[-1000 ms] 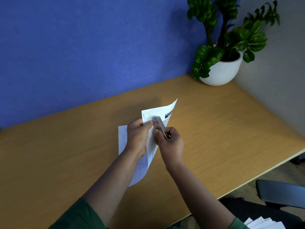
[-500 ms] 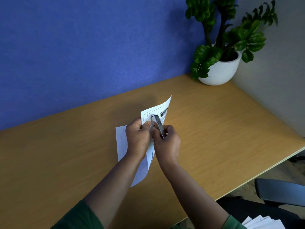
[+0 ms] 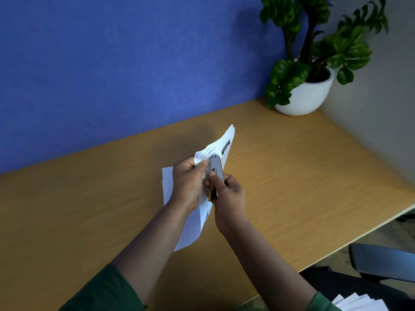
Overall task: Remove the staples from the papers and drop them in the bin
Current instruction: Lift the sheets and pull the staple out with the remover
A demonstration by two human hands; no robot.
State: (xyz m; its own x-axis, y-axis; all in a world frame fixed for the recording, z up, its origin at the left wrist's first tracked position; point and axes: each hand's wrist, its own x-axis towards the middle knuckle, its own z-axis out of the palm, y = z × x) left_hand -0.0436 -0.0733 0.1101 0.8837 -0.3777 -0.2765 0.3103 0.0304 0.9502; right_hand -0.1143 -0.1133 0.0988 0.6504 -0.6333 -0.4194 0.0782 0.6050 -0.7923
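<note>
right hand (image 3: 229,194): thumb slid up staple remover (image 3: 216,168) | papers (image 3: 226,142): tip lifted, more upright

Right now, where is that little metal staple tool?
In the head view, the staple remover sits mid-frame above the wooden desk, gripped by the right hand against the papers the left hand holds.

A potted plant (image 3: 303,93) stands on the desk's (image 3: 89,198) far right corner, with papers (image 3: 190,225) held above its middle.
</note>
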